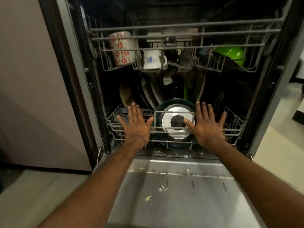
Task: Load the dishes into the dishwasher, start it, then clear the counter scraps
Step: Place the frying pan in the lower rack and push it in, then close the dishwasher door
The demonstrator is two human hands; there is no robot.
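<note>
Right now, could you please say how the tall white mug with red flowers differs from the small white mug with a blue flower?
The red-flowered mug is larger, patterned all over; the blue-flowered mug is smaller, with one motif. The red-flowered mug leans; the blue-flowered mug sits straighter, handle showing. Both are white, in the grey upper rack.
</note>
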